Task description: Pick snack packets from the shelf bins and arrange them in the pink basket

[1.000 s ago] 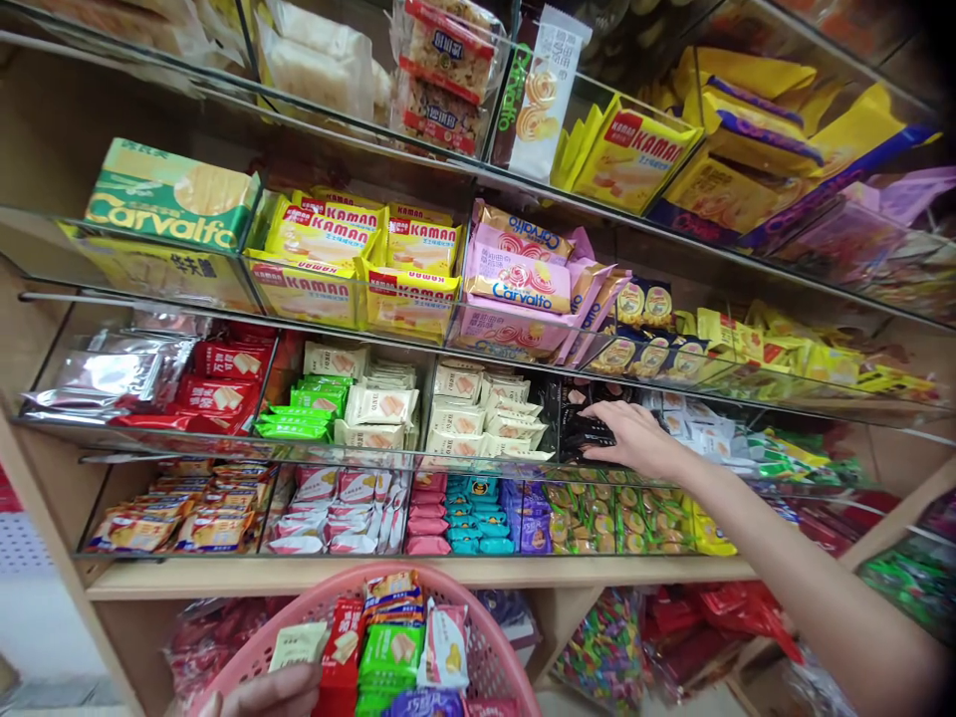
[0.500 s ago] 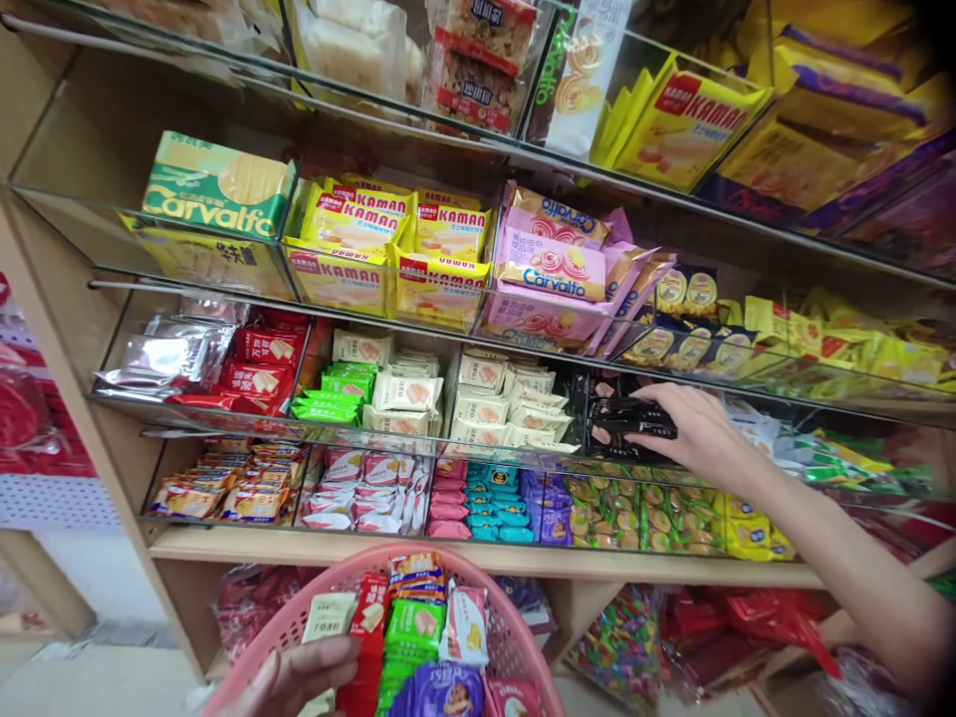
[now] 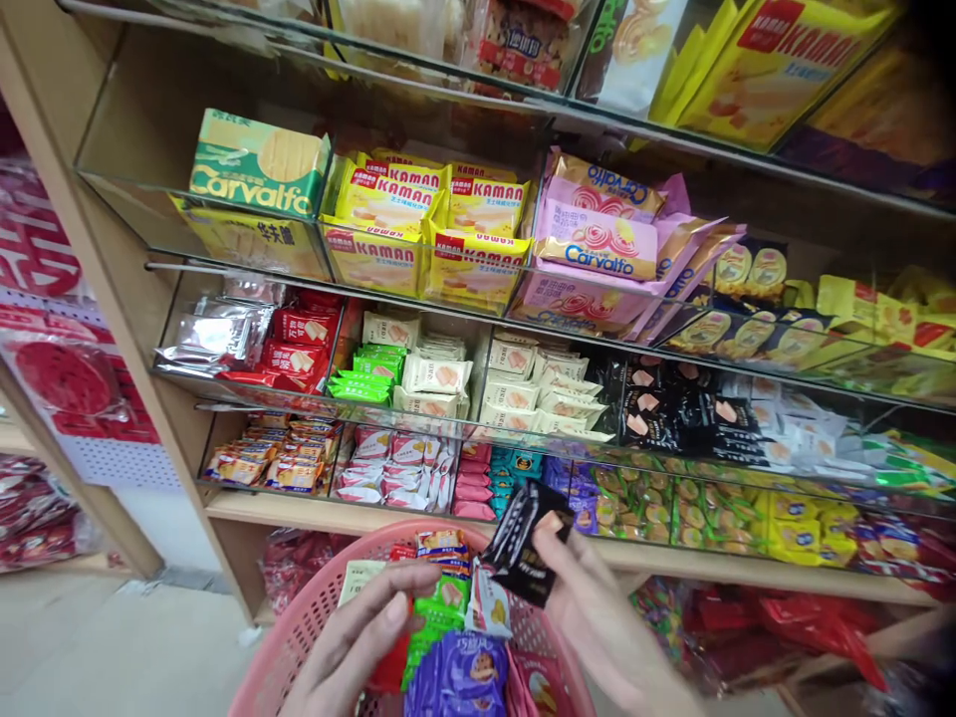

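Observation:
My right hand [image 3: 590,597] pinches a black snack packet [image 3: 529,543] by its lower right side, above the far right rim of a pink plastic basket [image 3: 299,617]. My left hand [image 3: 365,632] is over the basket's left part, its fingers stretched out and holding nothing. Inside the basket lie purple packets [image 3: 463,669], green packets [image 3: 448,597], a white and pink packet [image 3: 489,599], an orange packet [image 3: 442,550] and a cream packet [image 3: 362,578]. Red wrapping partly shows behind my left fingers. Whether that hand touches any packet, I cannot tell.
A wooden shelf unit [image 3: 418,513] with glass-fronted compartments fills the view. More black packets [image 3: 657,403] lie on its third tier, beside cream packets [image 3: 515,393]. Yellow Kaman packs [image 3: 380,254] sit one tier higher. Bagged goods [image 3: 777,622] lie under the bottom shelf.
My right hand has come away from the black-packet compartment, down and left to the basket, with a black packet in it. My left hand has moved slightly right and up. The view has shifted.

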The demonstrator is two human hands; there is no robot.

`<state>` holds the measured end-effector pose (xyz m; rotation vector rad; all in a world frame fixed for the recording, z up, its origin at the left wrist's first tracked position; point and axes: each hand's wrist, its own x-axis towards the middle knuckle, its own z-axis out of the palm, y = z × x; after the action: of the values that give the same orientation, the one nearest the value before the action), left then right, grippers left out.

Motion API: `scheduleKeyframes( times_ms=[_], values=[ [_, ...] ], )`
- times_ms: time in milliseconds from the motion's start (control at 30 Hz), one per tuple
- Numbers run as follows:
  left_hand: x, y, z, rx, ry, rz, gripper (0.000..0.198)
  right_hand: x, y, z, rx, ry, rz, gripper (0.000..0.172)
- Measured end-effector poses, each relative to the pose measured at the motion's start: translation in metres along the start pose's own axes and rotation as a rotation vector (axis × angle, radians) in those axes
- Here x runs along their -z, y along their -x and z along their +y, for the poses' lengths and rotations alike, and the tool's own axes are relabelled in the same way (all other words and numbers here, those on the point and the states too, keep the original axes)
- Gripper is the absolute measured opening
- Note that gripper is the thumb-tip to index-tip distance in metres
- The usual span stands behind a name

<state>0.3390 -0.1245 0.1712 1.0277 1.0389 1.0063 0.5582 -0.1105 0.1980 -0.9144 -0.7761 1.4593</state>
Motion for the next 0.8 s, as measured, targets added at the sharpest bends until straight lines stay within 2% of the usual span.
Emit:
scheduleKeyframes(
  times_ms=[100, 233, 367, 433, 500, 600, 700, 800],
  values=[
    [-0.014, 0.004, 0.012, -0.107, -0.045, 0.022, 0.052, -0.014, 0.002, 0.027, -0.168, -0.145, -0.043, 0.029],
    [-0.025, 0.001, -0.005, -0.218, -0.038, -0.002, 0.063, -0.021, 0.002, 0.044, -0.249, -0.247, -0.003, 0.027],
    [-0.033, -0.005, -0.035, -0.237, 0.036, 0.065, 0.074, -0.027, 0.002, 0.058, -0.223, -0.291, 0.051, 0.034],
    [-0.036, -0.008, -0.046, -0.181, 0.136, 0.088, 0.085, -0.033, 0.002, 0.068, -0.17, -0.279, 0.092, 0.034],
    [-0.039, -0.01, -0.052, -0.104, 0.247, 0.074, 0.088, -0.039, 0.003, 0.08, -0.112, -0.247, 0.136, 0.032],
    [-0.04, -0.013, -0.052, -0.057, 0.338, 0.037, 0.072, -0.045, 0.005, 0.1, -0.069, -0.224, 0.202, 0.031],
    [-0.036, -0.016, -0.05, -0.058, 0.347, 0.056, 0.053, -0.047, 0.007, 0.117, -0.02, -0.221, 0.274, 0.034],
    [-0.026, -0.016, -0.049, -0.066, 0.311, 0.05, 0.047, -0.046, 0.011, 0.128, 0.046, -0.198, 0.303, 0.043]
  ],
)
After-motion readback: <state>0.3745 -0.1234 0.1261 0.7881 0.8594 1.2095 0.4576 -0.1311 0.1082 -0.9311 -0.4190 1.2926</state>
